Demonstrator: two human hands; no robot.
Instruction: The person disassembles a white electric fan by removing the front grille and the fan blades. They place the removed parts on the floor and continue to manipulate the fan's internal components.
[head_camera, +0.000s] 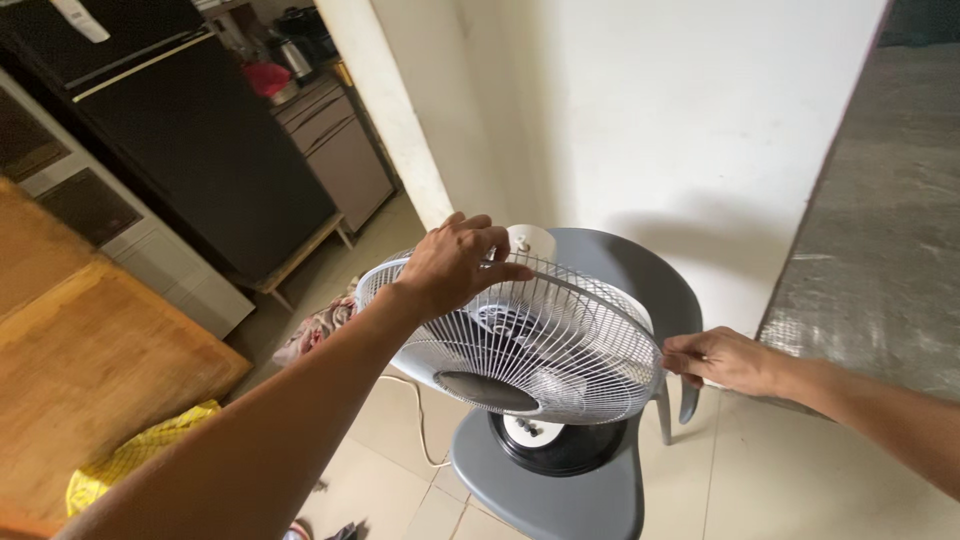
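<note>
Left hand (455, 262) clamps the far rim of the white fan guard (540, 345); right hand (715, 358) pinches its right edge. Fan stands on the grey chair (560, 495)'s seat; uneven pulling could tip it off.

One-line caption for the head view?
Left hand and right hand grip the white fan guard above a grey chair.
</note>
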